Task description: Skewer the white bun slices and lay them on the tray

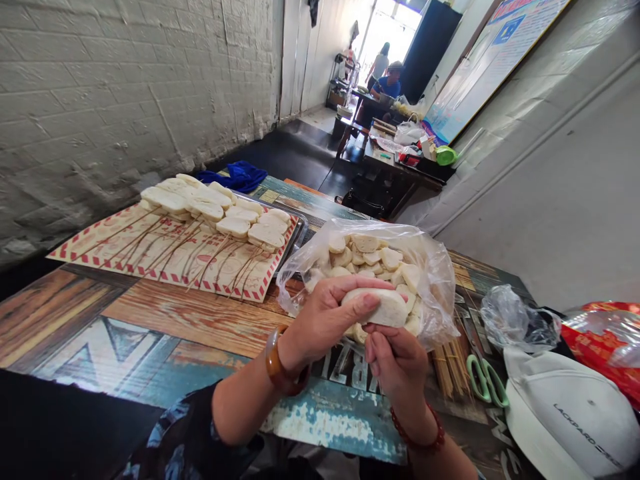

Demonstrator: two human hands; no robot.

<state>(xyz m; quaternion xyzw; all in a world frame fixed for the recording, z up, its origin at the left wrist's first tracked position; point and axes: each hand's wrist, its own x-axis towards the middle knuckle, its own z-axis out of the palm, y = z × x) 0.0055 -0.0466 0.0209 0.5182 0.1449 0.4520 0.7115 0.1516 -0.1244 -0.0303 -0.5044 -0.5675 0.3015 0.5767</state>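
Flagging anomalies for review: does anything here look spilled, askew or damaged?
Nothing stands out. The white oval slices sit inside the open clear plastic bag, the thin wooden sticks lie beside it, and no spill shows.

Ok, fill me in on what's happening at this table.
The left hand holds a thick, pale slice over an open plastic bag of similar slices. The right hand has its fingers pinched together just beneath it; whether they grip a stick is hard to tell. Slices on sticks lie in rows across printed paper. Bare sticks and green-handled scissors lie to the right.
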